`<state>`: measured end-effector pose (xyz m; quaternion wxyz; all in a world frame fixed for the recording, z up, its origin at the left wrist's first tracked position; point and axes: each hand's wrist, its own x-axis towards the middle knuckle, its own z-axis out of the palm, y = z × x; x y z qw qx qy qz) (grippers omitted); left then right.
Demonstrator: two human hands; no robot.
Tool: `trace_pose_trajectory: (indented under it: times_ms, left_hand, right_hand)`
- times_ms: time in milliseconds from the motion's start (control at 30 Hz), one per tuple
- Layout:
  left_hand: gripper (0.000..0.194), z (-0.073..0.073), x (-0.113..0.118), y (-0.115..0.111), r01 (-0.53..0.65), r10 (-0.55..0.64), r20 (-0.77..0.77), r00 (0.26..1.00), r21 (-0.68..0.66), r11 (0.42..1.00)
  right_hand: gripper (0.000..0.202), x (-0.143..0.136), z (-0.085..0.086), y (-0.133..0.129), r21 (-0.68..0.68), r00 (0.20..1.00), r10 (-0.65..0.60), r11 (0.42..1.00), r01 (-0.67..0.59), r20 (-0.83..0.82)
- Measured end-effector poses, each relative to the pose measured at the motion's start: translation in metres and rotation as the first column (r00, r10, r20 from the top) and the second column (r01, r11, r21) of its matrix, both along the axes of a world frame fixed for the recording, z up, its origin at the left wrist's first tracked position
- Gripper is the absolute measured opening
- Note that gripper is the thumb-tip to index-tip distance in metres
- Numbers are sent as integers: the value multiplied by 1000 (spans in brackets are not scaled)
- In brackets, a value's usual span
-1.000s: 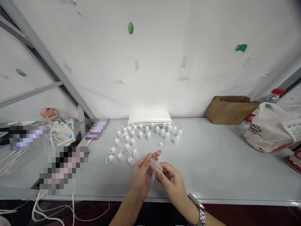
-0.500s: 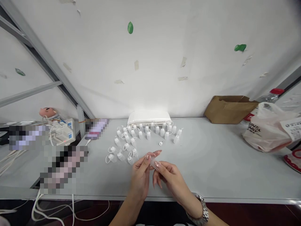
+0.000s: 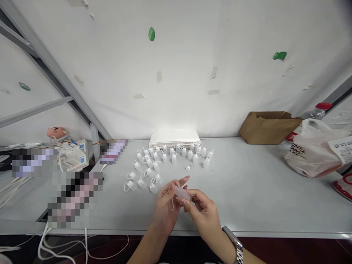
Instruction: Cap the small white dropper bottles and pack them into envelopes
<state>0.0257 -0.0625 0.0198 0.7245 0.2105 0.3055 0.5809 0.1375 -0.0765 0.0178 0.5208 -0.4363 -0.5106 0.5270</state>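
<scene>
Between my two hands is a small translucent squeeze bottle (image 3: 182, 193), tilted, its top end toward the left. My left hand (image 3: 168, 200) pinches the cap end, and a thin white strap hangs below those fingers. At the bottle's lower end, my right hand (image 3: 202, 205) grips with thumb and fingers. The cap itself is mostly hidden by the left fingers. Beyond my hands, several similar small bottles (image 3: 173, 158) with looped straps stand or lie in a loose curve. One loose white cap (image 3: 188, 168) lies on the table just ahead of my hands.
A flat white stack (image 3: 174, 136) lies against the wall behind the bottles. At the right are a brown paper bag (image 3: 264, 128) and a white plastic bag (image 3: 310, 154). Blurred devices (image 3: 78, 198), a white power strip (image 3: 73, 157) and cables (image 3: 85, 242) occupy the left.
My right hand has turned and shifted slightly right, uncovering more of the bottle's body. The strap now shows below my left fingers. The bottles on the table have stayed put.
</scene>
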Motion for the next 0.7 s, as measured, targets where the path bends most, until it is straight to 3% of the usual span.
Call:
trace_pose_trajectory:
  times_ms: [167, 433, 500, 567, 700]
  left_hand:
    - [18, 4, 1, 0, 11, -10, -79, 997, 18, 1000]
    - [19, 4, -1, 0, 6, 22, -200, 980, 137, 991]
    - [19, 4, -2, 0, 4, 28, -225, 974, 143, 990]
    - [19, 5, -3, -1, -29, 57, -234, 971, 125, 992]
    - [18, 9, -2, -2, -114, 127, -226, 966, 68, 991]
  right_hand:
    - [31, -1, 8, 4, -173, 976, 57, 980, -95, -210]
    - [35, 6, 18, 12, -304, 886, 137, 907, -292, -443]
    - [37, 7, 16, 13, -303, 889, 176, 897, -322, -423]
    - [38, 6, 12, 13, -247, 923, 208, 923, -294, -323]
    - [27, 4, 1, 9, -28, 998, 66, 997, -67, -6]
